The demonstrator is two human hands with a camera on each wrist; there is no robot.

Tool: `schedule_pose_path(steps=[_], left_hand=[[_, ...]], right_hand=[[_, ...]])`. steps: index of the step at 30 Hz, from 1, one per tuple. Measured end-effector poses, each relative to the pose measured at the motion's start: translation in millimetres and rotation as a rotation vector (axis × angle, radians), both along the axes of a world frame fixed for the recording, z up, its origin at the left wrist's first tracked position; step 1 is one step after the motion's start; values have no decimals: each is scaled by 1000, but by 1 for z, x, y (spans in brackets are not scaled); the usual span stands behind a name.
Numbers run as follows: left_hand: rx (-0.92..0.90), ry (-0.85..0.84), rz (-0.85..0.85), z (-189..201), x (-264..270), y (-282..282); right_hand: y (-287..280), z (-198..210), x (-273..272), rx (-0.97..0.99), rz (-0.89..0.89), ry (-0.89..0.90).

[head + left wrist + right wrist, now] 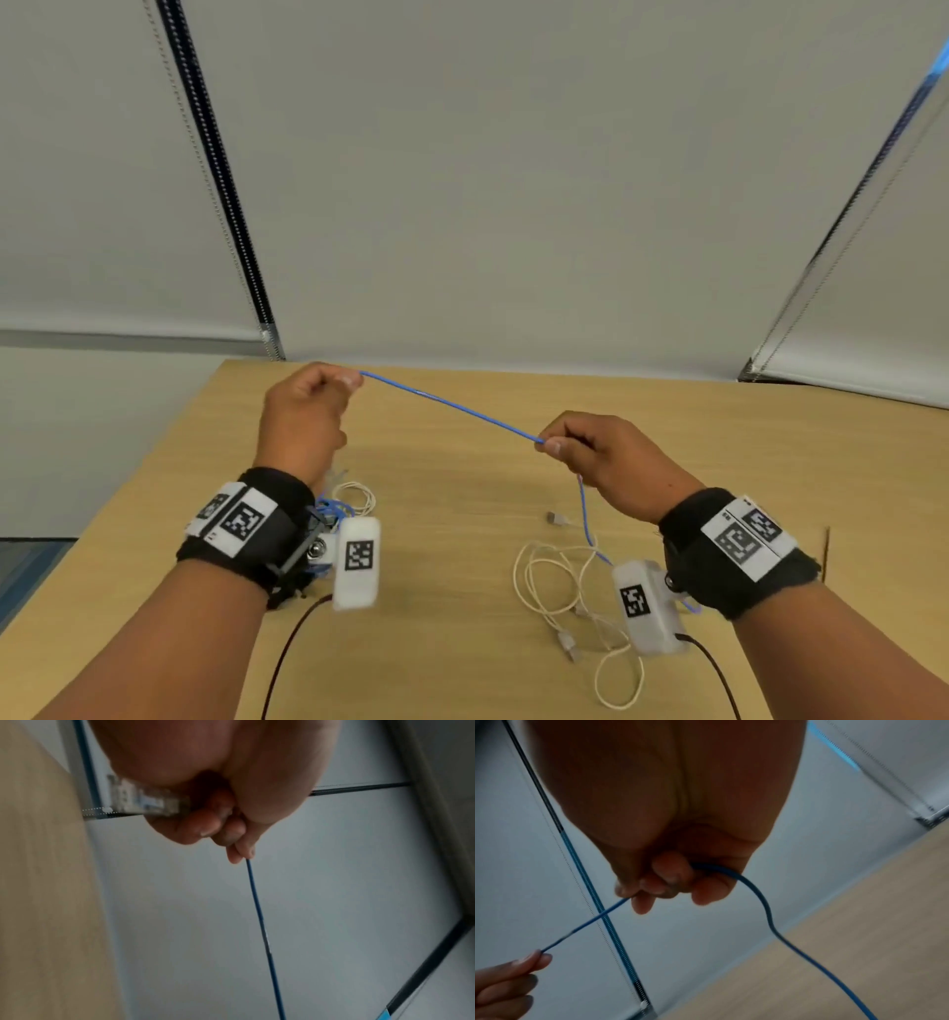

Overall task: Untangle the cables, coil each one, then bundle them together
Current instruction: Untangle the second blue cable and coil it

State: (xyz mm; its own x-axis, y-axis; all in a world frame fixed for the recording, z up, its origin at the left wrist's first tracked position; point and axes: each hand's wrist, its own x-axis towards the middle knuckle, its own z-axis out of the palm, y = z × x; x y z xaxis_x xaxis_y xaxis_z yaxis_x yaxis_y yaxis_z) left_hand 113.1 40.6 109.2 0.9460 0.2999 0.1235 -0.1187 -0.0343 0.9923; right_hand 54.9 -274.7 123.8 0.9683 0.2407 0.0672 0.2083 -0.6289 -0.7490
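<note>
Here, the left hand (303, 411) and right hand (606, 452) are pinching a blue Ethernet cable (452, 406), stretching it taut, running ten to four o'clock above the wooden table (462, 488). White USB cables (560, 580) are lying loose at five o'clock, beneath the right wrist.

1. Head view looks forward and down from above at both hands and the tabletop (462, 668).
2. Wrist views sit close under each palm, facing fingertips (both share the blue cable (452, 406)).

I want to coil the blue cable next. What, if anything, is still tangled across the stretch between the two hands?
Nothing visible: the blue cable runs bare from left hand to right hand.
</note>
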Motion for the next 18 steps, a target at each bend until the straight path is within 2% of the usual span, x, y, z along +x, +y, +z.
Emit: schedule_pose_path(steps=[3, 6, 9, 13, 15, 18], left_hand=[[10, -6, 0, 3, 6, -6], [106, 23, -128, -2, -2, -28], [160, 26, -307, -4, -15, -55], [220, 18, -639, 4, -37, -85], [147, 10, -719, 12, -43, -90], [-141, 55, -741, 21, -46, -83]], right_hand=[[-16, -2, -2, -147, -116, -44], [-19, -7, -6, -307, -191, -55], [-10, -3, -12, -208, -203, -217], [20, 10, -18, -148, -30, -303], [28, 12, -19, -125, 11, -274], [21, 13, -18, 44, -4, -143]])
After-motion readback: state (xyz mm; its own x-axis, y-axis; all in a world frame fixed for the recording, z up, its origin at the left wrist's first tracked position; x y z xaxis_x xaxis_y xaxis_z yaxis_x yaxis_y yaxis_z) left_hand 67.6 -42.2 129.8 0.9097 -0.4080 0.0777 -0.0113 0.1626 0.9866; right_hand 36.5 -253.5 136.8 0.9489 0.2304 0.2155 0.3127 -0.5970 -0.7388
